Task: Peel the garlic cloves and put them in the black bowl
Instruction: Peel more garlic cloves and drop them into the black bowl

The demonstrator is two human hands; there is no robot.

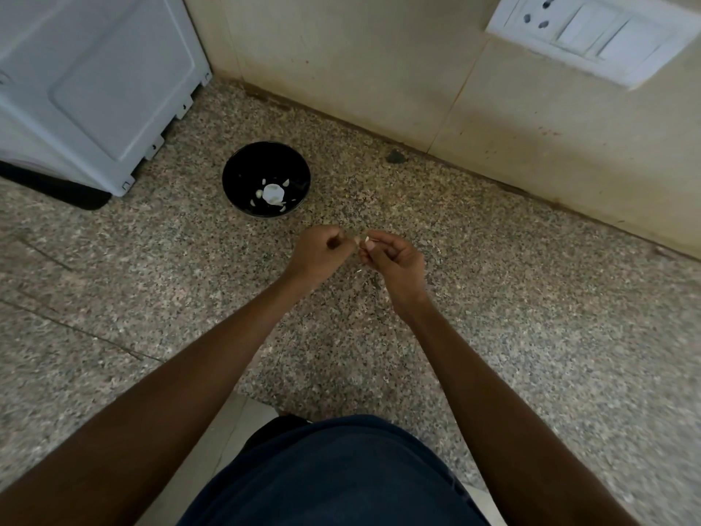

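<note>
Dark blue cloth (333, 472) is filling the near edge, with both bare forearms reaching out over the speckled stone tabletop (531, 336). The left hand (316, 252) and right hand (394, 258) are meeting just above it, fingers curled, both pinching a small pale clove (365, 239) between their fingertips. Beyond them the bowl (266, 179) is sitting on the tabletop, holding several white cloves. Farther back a white appliance (91, 81) and a wall socket (591, 36) are standing.
</note>
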